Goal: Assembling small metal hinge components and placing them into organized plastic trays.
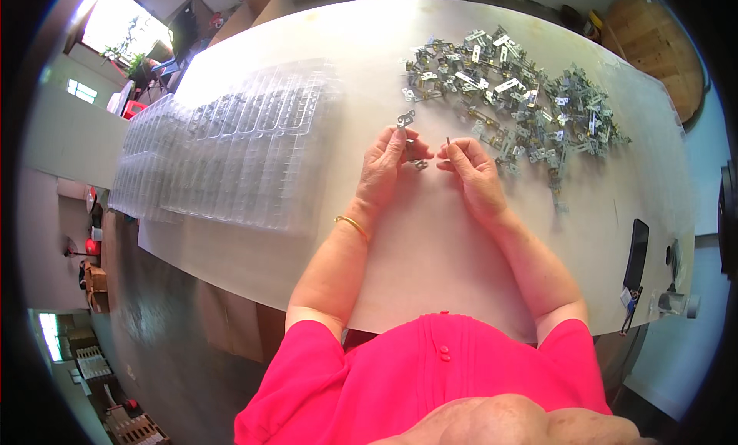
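Note:
My left hand [378,168] is closed round a small stamped metal bracket [406,118], whose punched plate sticks up past the thumb. Lower down, more metal [419,165] shows by the fingers; whether it belongs to the same piece I cannot tell. A short gap to the right, my right hand [478,172] pinches a thin, dark pin-like piece [448,141] between thumb and fingers, only its tip showing. Both hands are above the white table [430,268]. Beyond them and to the right spreads a loose heap of similar metal brackets [503,88], some with brass-coloured bits.
Stacked clear plastic compartment trays [238,153] cover the table's left side, with metal parts in the far compartments. A dark phone [636,253], keys [629,299] and a clear bottle [676,303] lie along the right edge. A round wooden board [653,49] stands beyond the far right corner.

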The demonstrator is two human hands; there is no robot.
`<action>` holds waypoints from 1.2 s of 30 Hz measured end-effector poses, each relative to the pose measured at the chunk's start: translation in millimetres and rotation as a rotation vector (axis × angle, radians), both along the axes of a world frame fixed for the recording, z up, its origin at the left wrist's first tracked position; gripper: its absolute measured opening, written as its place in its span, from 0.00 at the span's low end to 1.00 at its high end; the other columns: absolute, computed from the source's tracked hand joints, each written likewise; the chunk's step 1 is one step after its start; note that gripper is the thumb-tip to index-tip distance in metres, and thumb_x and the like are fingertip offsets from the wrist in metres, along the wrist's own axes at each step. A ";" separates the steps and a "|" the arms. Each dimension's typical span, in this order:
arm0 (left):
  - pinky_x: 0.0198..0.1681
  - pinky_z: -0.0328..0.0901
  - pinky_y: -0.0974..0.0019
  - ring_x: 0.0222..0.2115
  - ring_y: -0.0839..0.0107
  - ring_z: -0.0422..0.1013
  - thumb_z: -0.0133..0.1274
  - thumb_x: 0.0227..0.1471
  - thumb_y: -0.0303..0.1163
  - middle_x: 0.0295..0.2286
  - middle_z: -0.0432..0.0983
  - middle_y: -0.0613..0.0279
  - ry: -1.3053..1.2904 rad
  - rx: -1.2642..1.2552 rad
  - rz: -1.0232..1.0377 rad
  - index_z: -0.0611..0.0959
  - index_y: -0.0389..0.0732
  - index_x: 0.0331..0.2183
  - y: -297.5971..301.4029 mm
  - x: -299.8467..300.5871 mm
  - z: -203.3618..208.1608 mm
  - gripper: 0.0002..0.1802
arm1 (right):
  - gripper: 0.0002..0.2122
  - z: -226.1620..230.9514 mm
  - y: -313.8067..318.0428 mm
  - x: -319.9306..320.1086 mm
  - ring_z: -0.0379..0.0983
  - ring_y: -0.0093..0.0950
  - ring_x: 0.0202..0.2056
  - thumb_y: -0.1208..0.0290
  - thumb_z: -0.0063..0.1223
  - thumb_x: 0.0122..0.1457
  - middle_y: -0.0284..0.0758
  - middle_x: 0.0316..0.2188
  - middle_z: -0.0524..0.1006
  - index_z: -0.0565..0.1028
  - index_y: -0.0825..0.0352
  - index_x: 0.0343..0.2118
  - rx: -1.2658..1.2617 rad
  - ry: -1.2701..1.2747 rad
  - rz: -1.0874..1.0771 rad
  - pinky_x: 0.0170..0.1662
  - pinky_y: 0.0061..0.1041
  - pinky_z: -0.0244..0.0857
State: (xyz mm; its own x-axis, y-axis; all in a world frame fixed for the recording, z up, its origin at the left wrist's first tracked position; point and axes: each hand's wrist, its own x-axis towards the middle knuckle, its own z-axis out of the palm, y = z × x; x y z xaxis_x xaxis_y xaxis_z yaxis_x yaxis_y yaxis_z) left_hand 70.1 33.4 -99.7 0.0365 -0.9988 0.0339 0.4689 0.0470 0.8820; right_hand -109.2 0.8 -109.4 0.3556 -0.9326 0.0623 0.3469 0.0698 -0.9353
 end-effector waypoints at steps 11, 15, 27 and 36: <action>0.26 0.59 0.77 0.23 0.85 0.62 0.46 0.66 0.39 0.22 0.67 0.74 -0.598 -0.020 0.168 0.79 0.39 0.36 3.2 -8.1 -1.5 0.14 | 0.08 16.6 8.0 -1.3 0.64 0.12 0.20 0.65 0.52 0.65 0.23 0.19 0.69 0.76 0.63 0.39 -0.042 0.101 0.056 0.20 0.14 0.58; 0.25 0.63 0.70 0.20 0.79 0.65 0.48 0.64 0.36 0.19 0.69 0.67 -0.767 -0.099 0.264 0.79 0.38 0.34 2.3 -11.3 -3.1 0.12 | 0.07 19.7 9.1 -2.0 0.64 0.12 0.21 0.67 0.51 0.66 0.23 0.20 0.70 0.76 0.64 0.39 -0.024 0.147 0.060 0.22 0.15 0.60; 0.25 0.66 0.62 0.20 0.62 0.70 0.51 0.60 0.28 0.22 0.74 0.53 -1.008 -0.303 0.472 0.78 0.36 0.32 1.2 -12.8 -3.7 0.06 | 0.06 22.6 12.7 -1.0 0.66 0.13 0.22 0.70 0.50 0.66 0.26 0.22 0.72 0.74 0.66 0.41 -0.037 0.207 0.032 0.24 0.16 0.62; 0.25 0.66 0.59 0.22 0.55 0.71 0.54 0.56 0.25 0.24 0.74 0.53 -1.271 -0.551 0.494 0.78 0.37 0.30 -1.2 -14.6 -1.3 0.02 | 0.08 20.0 10.5 0.0 0.67 0.15 0.22 0.70 0.50 0.66 0.28 0.22 0.73 0.71 0.66 0.44 -0.051 0.144 -0.008 0.25 0.16 0.63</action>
State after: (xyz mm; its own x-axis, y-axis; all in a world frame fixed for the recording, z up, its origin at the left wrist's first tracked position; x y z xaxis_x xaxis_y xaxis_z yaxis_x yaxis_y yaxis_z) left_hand 55.5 32.3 -101.0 0.0177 -0.7445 0.6674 -0.7542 0.4283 0.4977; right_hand -109.1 11.3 -89.3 0.3566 -0.9324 0.0581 0.2090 0.0190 -0.9777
